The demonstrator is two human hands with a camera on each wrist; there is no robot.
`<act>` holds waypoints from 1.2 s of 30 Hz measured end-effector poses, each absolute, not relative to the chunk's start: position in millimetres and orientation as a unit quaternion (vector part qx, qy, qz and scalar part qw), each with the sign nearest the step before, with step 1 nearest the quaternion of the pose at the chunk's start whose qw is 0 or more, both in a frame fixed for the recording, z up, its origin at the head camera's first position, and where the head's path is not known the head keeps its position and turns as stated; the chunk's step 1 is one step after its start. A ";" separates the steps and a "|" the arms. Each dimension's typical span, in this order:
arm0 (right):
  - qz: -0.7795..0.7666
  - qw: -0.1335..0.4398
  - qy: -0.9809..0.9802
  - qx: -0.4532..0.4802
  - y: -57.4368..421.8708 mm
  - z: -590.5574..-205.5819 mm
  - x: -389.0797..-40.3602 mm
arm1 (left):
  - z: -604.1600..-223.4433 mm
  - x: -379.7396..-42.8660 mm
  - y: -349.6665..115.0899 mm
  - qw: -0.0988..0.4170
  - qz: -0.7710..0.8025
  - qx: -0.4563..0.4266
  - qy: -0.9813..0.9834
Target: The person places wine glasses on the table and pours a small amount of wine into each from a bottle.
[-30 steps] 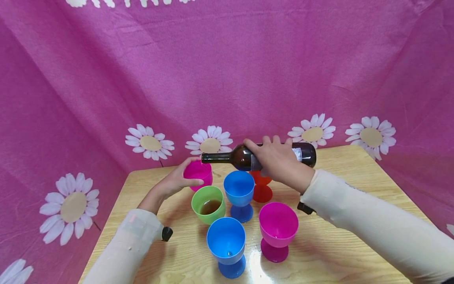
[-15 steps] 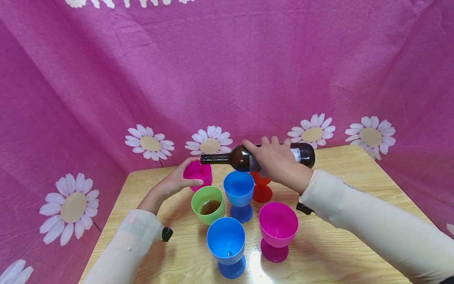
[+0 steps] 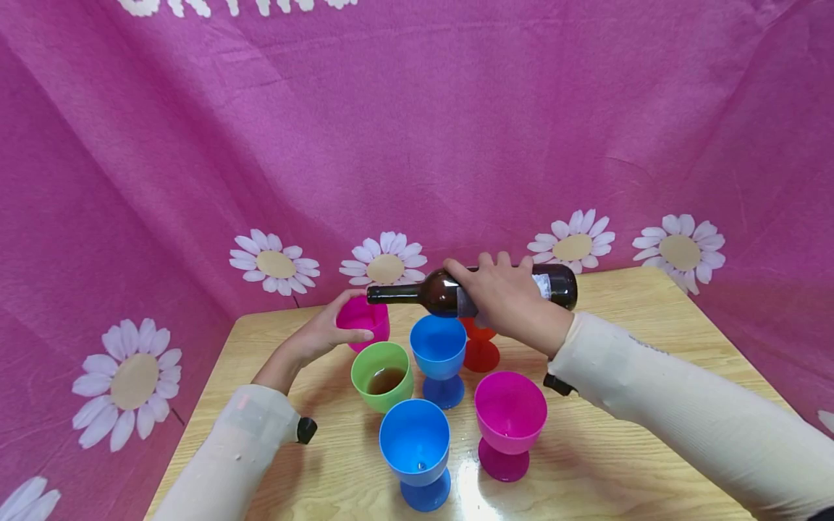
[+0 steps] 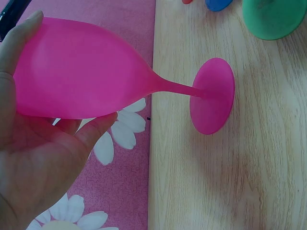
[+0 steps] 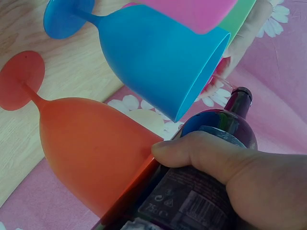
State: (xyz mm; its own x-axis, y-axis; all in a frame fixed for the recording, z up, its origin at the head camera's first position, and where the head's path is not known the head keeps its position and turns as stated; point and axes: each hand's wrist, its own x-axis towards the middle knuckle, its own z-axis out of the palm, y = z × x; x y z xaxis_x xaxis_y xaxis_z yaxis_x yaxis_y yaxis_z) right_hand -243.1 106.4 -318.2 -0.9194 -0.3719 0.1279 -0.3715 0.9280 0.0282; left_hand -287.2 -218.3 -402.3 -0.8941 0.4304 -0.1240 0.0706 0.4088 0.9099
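My left hand (image 3: 319, 334) grips the bowl of a pink plastic goblet (image 3: 361, 322) at the far left of the table. In the left wrist view the thumb and fingers curl round that bowl, and the foot lies over the tabletop. A dark glass wine bottle (image 3: 443, 291) lies nearly level in the air, gripped round its body by my right hand (image 3: 511, 298). Its mouth points left, right at the pink goblet's rim. In the right wrist view a thin stream (image 5: 223, 81) runs from the bottle neck (image 5: 238, 101) toward the pink goblet.
Nearest the left hand stands a green goblet (image 3: 381, 354) holding brown liquid. Beside it is a blue goblet (image 3: 438, 336), with an orange-red goblet (image 3: 482, 354) partly hidden below the bottle. Another blue goblet (image 3: 413, 434) and a second pink goblet (image 3: 511, 405) stand in front.
The bottle and my right hand have shifted very slightly left and down, the mouth staying at the pink goblet. My left hand keeps its grip in the same place.
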 end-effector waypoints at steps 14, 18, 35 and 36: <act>-0.003 0.071 -0.979 0.193 105.4 -318.0 -242.4 | -402.2 -286.6 -217.9 0.172 0.516 0.150 0.825; -0.004 0.072 -0.978 0.194 105.7 -317.6 -241.8 | -401.8 -286.7 -218.0 0.174 0.521 0.152 0.821; -0.004 0.074 -0.978 0.196 104.2 -317.4 -240.5 | -402.4 -287.3 -217.3 0.180 0.539 0.163 0.807; -0.004 0.074 -0.978 0.197 104.1 -317.4 -240.5 | -402.3 -287.3 -217.1 0.180 0.538 0.162 0.807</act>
State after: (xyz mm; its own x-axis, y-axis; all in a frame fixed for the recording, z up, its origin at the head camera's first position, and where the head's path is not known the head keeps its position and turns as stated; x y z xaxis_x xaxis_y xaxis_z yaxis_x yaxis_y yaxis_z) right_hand -240.5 104.1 -317.4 -0.9118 -0.3850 0.1426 -0.3839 0.9227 0.0363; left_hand -287.3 -217.1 -402.3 -0.8827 0.4553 -0.1161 0.0678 0.3679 0.9274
